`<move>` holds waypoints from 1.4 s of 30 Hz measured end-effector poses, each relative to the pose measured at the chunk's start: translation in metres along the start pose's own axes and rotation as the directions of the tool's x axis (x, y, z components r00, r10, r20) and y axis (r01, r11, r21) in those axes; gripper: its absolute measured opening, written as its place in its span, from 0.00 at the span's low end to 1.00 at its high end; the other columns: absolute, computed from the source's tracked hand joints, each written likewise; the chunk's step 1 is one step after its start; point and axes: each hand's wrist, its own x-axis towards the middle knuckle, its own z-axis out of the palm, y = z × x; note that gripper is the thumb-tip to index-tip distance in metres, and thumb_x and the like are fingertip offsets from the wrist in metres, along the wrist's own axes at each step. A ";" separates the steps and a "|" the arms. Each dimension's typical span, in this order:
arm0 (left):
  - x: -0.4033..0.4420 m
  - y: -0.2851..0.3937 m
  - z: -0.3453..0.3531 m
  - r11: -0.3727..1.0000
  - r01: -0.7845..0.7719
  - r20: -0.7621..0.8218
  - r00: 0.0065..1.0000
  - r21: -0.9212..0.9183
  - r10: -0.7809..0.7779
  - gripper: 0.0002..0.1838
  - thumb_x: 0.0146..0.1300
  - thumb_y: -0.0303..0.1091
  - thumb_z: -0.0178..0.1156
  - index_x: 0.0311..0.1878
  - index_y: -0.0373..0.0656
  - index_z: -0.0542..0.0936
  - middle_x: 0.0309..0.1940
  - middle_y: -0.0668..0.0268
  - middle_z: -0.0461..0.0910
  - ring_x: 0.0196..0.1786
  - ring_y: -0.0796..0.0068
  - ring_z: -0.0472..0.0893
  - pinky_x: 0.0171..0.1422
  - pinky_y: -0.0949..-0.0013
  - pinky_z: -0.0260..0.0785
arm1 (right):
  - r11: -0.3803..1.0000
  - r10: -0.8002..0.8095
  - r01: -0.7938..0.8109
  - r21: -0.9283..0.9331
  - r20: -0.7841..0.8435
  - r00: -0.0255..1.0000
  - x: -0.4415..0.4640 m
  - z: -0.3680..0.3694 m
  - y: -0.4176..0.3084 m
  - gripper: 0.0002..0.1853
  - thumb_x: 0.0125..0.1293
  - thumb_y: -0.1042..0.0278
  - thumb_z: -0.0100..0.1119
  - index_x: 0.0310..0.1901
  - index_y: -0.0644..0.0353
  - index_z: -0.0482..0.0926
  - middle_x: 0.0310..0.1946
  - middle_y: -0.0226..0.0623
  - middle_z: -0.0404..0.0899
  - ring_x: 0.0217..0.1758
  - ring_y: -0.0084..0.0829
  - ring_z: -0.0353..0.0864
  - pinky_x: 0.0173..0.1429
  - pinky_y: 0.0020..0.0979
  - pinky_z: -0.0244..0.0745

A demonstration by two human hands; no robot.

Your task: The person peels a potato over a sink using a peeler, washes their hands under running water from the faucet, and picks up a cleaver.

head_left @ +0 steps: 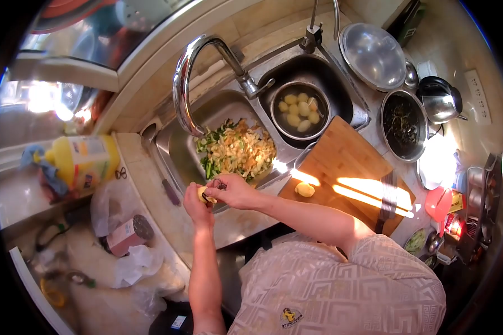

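My left hand [198, 207] is closed around a yellow, partly peeled potato [203, 193] at the front edge of the sink. Pressed close to it, my right hand [233, 192] grips a small peeler [220, 183], mostly hidden by the fingers. Beyond both hands, a heap of peelings [246, 149] mixed with green vegetable scraps lies in the left sink basin [176, 148]. Several peeled potatoes [303, 107] sit in water inside a metal bowl [276, 124] in the right basin. One more peeled potato [304, 190] rests on the wooden cutting board [335, 162].
A chrome faucet [185, 78] arches over the left basin. On the board's right side lies a knife [387, 201]. A pot of dark greens [383, 120] and a large metal lid [373, 56] stand farther right. Left are a yellow jug [86, 162] and a pink box [123, 239].
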 end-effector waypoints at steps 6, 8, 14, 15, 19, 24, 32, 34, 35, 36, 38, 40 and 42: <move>-0.001 0.004 -0.015 0.970 0.167 0.270 0.956 -0.174 -0.116 0.11 0.65 0.36 0.47 0.29 0.43 0.72 0.20 0.70 0.71 0.16 0.82 0.67 0.15 0.80 0.51 | 0.906 0.280 -0.252 0.339 -0.038 0.959 0.002 -0.010 0.008 0.14 0.63 0.64 0.59 0.24 0.63 0.72 0.27 0.32 0.75 0.29 0.18 0.71 0.31 0.23 0.73; -0.002 0.004 -0.010 0.997 0.059 0.184 0.982 -0.057 -0.047 0.10 0.65 0.35 0.47 0.30 0.42 0.73 0.21 0.69 0.71 0.18 0.82 0.68 0.18 0.80 0.54 | 0.867 0.293 -0.278 0.413 0.027 0.956 0.007 -0.015 0.011 0.15 0.64 0.63 0.57 0.23 0.63 0.70 0.29 0.33 0.74 0.33 0.20 0.73 0.35 0.26 0.81; 0.010 -0.015 -0.020 0.874 -0.399 0.206 0.913 0.279 0.351 0.09 0.66 0.37 0.48 0.38 0.43 0.73 0.25 0.71 0.72 0.22 0.86 0.69 0.21 0.83 0.58 | 0.910 0.309 -0.321 0.263 0.086 0.947 0.006 -0.014 0.002 0.14 0.63 0.66 0.58 0.24 0.62 0.70 0.29 0.32 0.74 0.32 0.24 0.77 0.42 0.30 0.82; 0.006 -0.009 -0.017 0.933 -0.342 0.218 0.924 0.114 0.313 0.08 0.66 0.35 0.47 0.39 0.41 0.73 0.27 0.70 0.72 0.25 0.85 0.70 0.25 0.82 0.60 | 0.794 0.399 -0.390 0.466 0.084 0.913 0.008 -0.015 0.002 0.13 0.63 0.66 0.58 0.24 0.62 0.70 0.30 0.33 0.74 0.32 0.24 0.77 0.42 0.30 0.82; -0.006 0.007 -0.005 0.964 -0.257 0.206 0.942 -0.069 0.266 0.10 0.66 0.32 0.45 0.44 0.39 0.72 0.28 0.70 0.72 0.26 0.84 0.69 0.26 0.82 0.61 | 0.696 0.405 -0.444 0.564 0.202 0.892 0.005 -0.018 -0.006 0.10 0.64 0.67 0.57 0.29 0.62 0.70 0.33 0.35 0.75 0.36 0.26 0.79 0.48 0.33 0.80; -0.002 0.000 -0.003 0.976 -0.217 0.108 0.970 -0.023 0.219 0.10 0.66 0.32 0.45 0.46 0.39 0.72 0.26 0.70 0.72 0.22 0.85 0.68 0.20 0.82 0.58 | 1.000 0.026 -0.025 0.015 -0.036 0.999 -0.004 0.002 -0.007 0.13 0.63 0.66 0.60 0.24 0.62 0.73 0.30 0.34 0.79 0.34 0.17 0.74 0.37 0.21 0.74; -0.004 0.018 -0.012 0.901 0.186 0.266 0.960 -0.392 -0.083 0.14 0.68 0.38 0.44 0.52 0.42 0.67 0.25 0.68 0.69 0.17 0.82 0.63 0.16 0.81 0.50 | 0.784 0.219 -0.158 0.601 -0.028 0.975 0.018 -0.024 0.010 0.13 0.62 0.71 0.57 0.23 0.59 0.66 0.28 0.37 0.76 0.33 0.32 0.82 0.40 0.28 0.81; -0.003 0.014 -0.009 0.905 0.238 0.291 0.947 -0.352 -0.136 0.14 0.68 0.39 0.45 0.51 0.42 0.69 0.27 0.68 0.71 0.21 0.81 0.67 0.18 0.80 0.54 | 0.952 0.216 -0.199 0.232 -0.049 0.975 0.036 -0.040 0.021 0.10 0.60 0.67 0.57 0.26 0.61 0.70 0.27 0.36 0.76 0.31 0.35 0.81 0.36 0.34 0.78; -0.005 0.010 -0.002 0.899 0.254 0.306 0.941 -0.357 -0.144 0.14 0.68 0.39 0.45 0.51 0.42 0.69 0.27 0.68 0.71 0.21 0.81 0.67 0.18 0.80 0.54 | 0.963 0.228 -0.234 -0.136 -0.058 0.972 0.047 -0.053 0.044 0.09 0.60 0.66 0.56 0.28 0.62 0.72 0.27 0.37 0.77 0.30 0.38 0.80 0.36 0.38 0.77; -0.004 0.009 0.007 0.932 0.235 0.252 0.953 -0.275 -0.166 0.13 0.68 0.40 0.45 0.50 0.42 0.70 0.29 0.68 0.72 0.23 0.81 0.69 0.20 0.80 0.55 | 0.592 0.225 -0.195 -0.782 -0.072 0.972 0.043 -0.062 0.049 0.10 0.57 0.62 0.54 0.32 0.61 0.76 0.31 0.42 0.78 0.33 0.45 0.79 0.39 0.44 0.73; 0.004 0.004 0.017 0.974 0.189 0.255 0.955 -0.123 -0.153 0.12 0.68 0.39 0.48 0.47 0.42 0.73 0.35 0.68 0.76 0.33 0.80 0.75 0.27 0.78 0.65 | 0.340 -0.430 -0.004 -0.940 -0.160 0.889 0.045 -0.080 0.118 0.10 0.57 0.61 0.53 0.32 0.59 0.77 0.35 0.47 0.75 0.38 0.49 0.75 0.42 0.45 0.71; 0.011 -0.002 0.048 0.985 0.170 0.279 0.948 -0.034 -0.155 0.11 0.67 0.38 0.50 0.47 0.42 0.73 0.36 0.68 0.77 0.36 0.79 0.76 0.29 0.77 0.68 | 0.478 -0.125 -0.063 -0.876 -0.138 0.983 0.032 -0.092 0.071 0.10 0.58 0.62 0.53 0.31 0.60 0.78 0.32 0.47 0.75 0.37 0.50 0.74 0.39 0.46 0.69; 0.021 -0.016 0.076 0.986 0.148 0.332 0.929 0.078 -0.165 0.11 0.66 0.35 0.53 0.46 0.41 0.73 0.40 0.65 0.77 0.42 0.74 0.78 0.39 0.73 0.75 | 0.459 -0.047 -0.108 -0.882 -0.146 0.988 0.018 -0.107 0.069 0.09 0.57 0.62 0.54 0.31 0.59 0.78 0.31 0.47 0.76 0.36 0.50 0.74 0.38 0.45 0.70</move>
